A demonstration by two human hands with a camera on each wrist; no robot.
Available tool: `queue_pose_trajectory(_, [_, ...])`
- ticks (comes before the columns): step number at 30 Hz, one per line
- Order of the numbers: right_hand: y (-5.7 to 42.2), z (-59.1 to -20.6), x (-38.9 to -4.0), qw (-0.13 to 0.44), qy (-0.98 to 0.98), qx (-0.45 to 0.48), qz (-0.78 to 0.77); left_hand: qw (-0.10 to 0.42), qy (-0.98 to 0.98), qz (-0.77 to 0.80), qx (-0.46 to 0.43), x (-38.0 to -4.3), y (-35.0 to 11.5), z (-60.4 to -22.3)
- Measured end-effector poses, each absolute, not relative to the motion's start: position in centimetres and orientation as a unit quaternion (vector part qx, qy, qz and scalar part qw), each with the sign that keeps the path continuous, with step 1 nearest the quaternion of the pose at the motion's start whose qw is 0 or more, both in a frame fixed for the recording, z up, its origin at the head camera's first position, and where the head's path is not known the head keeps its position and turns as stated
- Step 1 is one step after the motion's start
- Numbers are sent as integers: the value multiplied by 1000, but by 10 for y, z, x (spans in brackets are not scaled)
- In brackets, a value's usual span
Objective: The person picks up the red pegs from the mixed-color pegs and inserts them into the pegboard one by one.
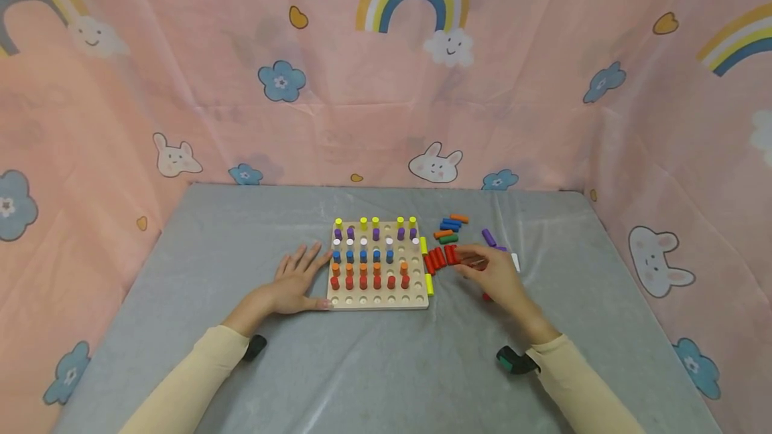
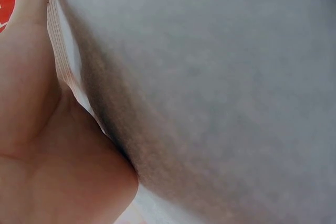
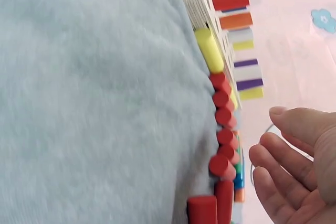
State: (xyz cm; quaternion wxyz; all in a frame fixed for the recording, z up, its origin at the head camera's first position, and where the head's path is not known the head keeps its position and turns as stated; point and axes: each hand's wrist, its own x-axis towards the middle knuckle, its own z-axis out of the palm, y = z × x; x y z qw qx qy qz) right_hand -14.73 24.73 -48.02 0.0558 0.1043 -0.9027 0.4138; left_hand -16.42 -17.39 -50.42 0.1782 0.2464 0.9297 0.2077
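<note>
A wooden pegboard (image 1: 378, 306) bears rows of upright yellow, purple, white, blue, orange and red pegs, with bare holes at its front and right. My left hand (image 1: 293, 288) lies spread at the board's left side, its thumb on the front left corner. In the left wrist view, that thumb (image 2: 31, 3) touches the board's edge. My right hand (image 1: 499, 278) hovers by several loose red pegs (image 1: 439, 258) to the right of the board. In the right wrist view, its loosely bent fingers (image 3: 289, 153) are apart from the thumb, with nothing between them.
Two yellow pegs (image 1: 429, 284) lie along the board's right edge. Behind the red ones are loose blue pegs (image 1: 450, 224), orange pegs (image 1: 460, 218) and a green peg (image 1: 448, 239). A purple peg (image 1: 488, 238) and a white peg (image 1: 515, 262) lie farther right on the grey cloth (image 1: 362, 367).
</note>
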Motion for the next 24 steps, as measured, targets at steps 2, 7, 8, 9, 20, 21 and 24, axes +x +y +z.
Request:
queue_pose_trajectory(2, [251,-480,-148,60,-908,101,403,176,928,216,249,-164,-174,-503])
queue_pose_trajectory(7, [260,-482,-151,67,-916,102,382,181,928,214,246,-162,-172,-498])
queue_pose_trajectory(8, [262,-483,-150,67,-917,102,379,184,928,210,245,-162,-172,-497])
queue_pose_trajectory(9, [263,-484,-150,67,-919,101,375,187,930,204,242,-162,-171,-496])
queue_pose_trajectory(20, [276,-490,-145,85,-933,103,335,191,928,211,242,-163,-172,-499])
queue_pose_trajectory(21, [276,-490,-145,85,-933,103,334,192,928,209,242,-163,-173,-500])
queue_pose_trajectory(24, [278,-492,-145,88,-936,100,326,190,928,210,244,-164,-173,-499])
